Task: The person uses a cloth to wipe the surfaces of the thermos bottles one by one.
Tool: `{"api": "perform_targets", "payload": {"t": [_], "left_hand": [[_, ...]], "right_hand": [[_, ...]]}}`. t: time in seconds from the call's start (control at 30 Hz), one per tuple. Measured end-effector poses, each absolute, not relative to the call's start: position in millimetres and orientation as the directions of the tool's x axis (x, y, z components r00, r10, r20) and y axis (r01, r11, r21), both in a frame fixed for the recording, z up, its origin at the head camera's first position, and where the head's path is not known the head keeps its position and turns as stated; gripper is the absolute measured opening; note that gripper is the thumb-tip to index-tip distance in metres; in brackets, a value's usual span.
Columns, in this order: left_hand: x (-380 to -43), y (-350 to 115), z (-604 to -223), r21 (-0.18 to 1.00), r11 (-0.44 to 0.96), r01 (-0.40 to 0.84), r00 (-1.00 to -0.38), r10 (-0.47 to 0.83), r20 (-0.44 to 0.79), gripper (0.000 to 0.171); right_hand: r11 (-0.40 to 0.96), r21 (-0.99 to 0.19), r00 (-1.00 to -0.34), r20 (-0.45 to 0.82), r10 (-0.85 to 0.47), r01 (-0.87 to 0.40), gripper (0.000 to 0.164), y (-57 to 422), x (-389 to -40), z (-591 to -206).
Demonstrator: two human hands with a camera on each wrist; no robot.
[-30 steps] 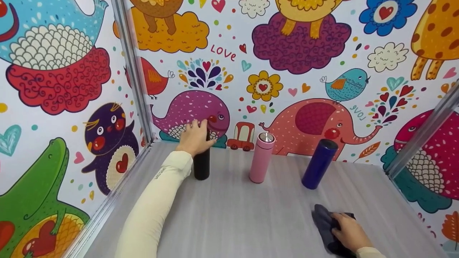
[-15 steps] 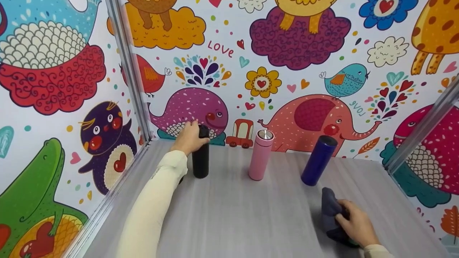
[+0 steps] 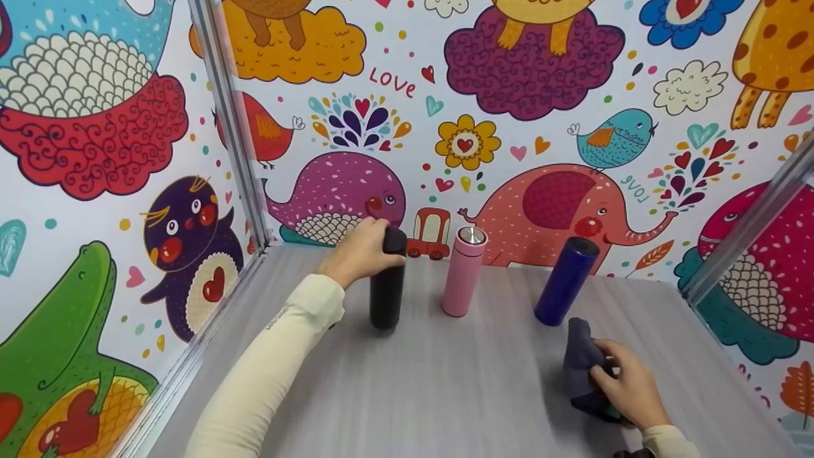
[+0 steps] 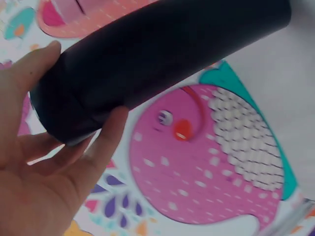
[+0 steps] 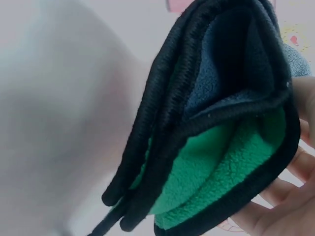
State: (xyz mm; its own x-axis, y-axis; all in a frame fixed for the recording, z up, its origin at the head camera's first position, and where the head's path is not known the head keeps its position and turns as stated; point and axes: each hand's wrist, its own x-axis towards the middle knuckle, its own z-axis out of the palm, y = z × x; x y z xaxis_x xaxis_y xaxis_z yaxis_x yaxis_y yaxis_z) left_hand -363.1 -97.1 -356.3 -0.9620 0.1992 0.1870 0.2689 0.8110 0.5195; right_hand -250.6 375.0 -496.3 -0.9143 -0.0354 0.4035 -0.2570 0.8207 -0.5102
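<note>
My left hand (image 3: 362,253) grips a black thermos bottle (image 3: 386,299) round its capped top, thumb on the near side. In the left wrist view the same bottle (image 4: 162,54) lies slantwise across the picture, the fingers curled about its cap end. At the right, my right hand (image 3: 629,385) pinches a folded cloth (image 3: 579,366), dark grey outside. Seen from the right wrist, the cloth (image 5: 197,172) shows a green fleecy side, a grey-blue side and black edging. Part of the right hand is hidden behind it.
A pink thermos bottle (image 3: 464,273) with a silvery lid stands upright right of the black one. Farther right is a dark blue bottle (image 3: 566,280), just beyond the cloth. Printed cartoon walls (image 3: 534,140) bound the grey table (image 3: 445,388) behind and at the sides.
My left hand has shifted the black bottle right and nearer, toward the pink one. My right hand has lifted the cloth and moved it slightly forward.
</note>
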Motion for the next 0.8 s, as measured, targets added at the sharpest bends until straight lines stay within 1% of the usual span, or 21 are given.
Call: {"api": "perform_targets", "payload": {"t": [0.2,0.4,0.5,0.6,0.7,0.8], "left_hand": [[-340,-73,-356,0.512,0.764,0.393,-0.919,0.330,0.213,0.062],[-316,-52,-360,0.518,0.715,0.469,-0.880,0.427,0.208,0.070],[-304,-43,-360,0.511,0.693,0.508,-0.857,0.468,0.217,0.075],[-294,-34,-362,0.506,0.672,0.541,-0.836,0.499,0.230,0.075],[-287,-25,-366,0.515,0.649,0.560,-0.820,0.522,0.234,0.073],[-281,-19,-370,0.518,0.633,0.575,-0.807,0.542,0.233,0.072]], "right_hand": [[0.755,-0.586,-0.895,0.447,-0.004,-0.296,0.038,359,-245,-485],[0.668,-0.677,-0.898,0.439,0.031,-0.308,0.037,340,-239,-472],[0.572,-0.742,-0.891,0.452,0.043,-0.349,0.037,328,-237,-465],[0.446,-0.795,-0.881,0.473,0.032,-0.411,0.037,318,-237,-463],[0.341,-0.820,-0.871,0.492,0.010,-0.460,0.038,307,-237,-463],[0.275,-0.824,-0.858,0.514,-0.008,-0.496,0.038,297,-240,-468]]}}
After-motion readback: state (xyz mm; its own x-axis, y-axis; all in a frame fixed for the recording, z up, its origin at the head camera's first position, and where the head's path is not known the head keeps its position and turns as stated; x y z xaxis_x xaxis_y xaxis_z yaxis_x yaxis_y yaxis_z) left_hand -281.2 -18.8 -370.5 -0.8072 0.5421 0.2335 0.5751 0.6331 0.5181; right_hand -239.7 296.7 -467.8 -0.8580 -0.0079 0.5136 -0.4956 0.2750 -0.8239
